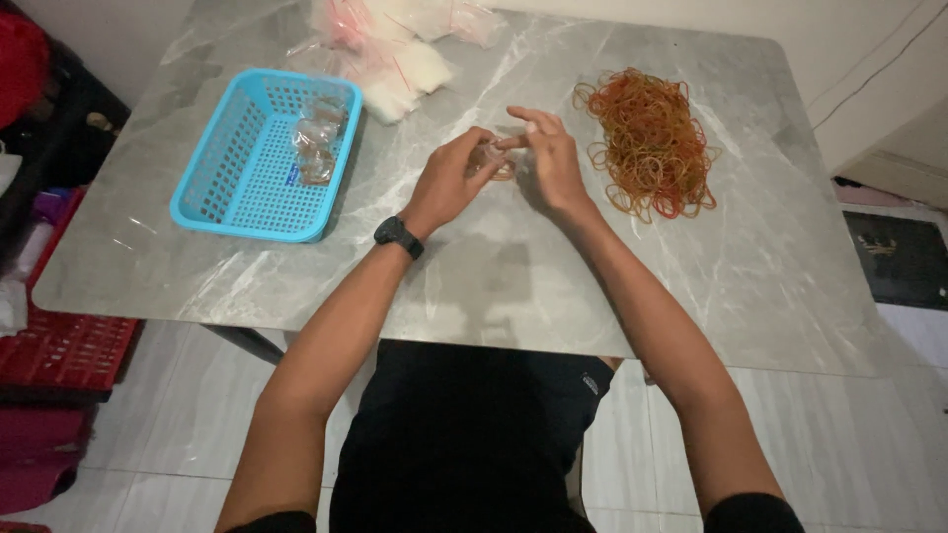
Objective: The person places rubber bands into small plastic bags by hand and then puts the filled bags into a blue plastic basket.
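My left hand and my right hand meet over the middle of the grey marble table, both pinched on a small clear bag with rubber bands held between the fingertips. A black watch sits on my left wrist. To the right of my right hand lies a loose pile of orange and red rubber bands. Left of my hands stands a blue plastic basket holding a few small filled clear bags.
A heap of empty clear bags lies at the table's far edge. Red crates and dark clutter stand on the floor at the left. A dark mat lies on the floor at the right.
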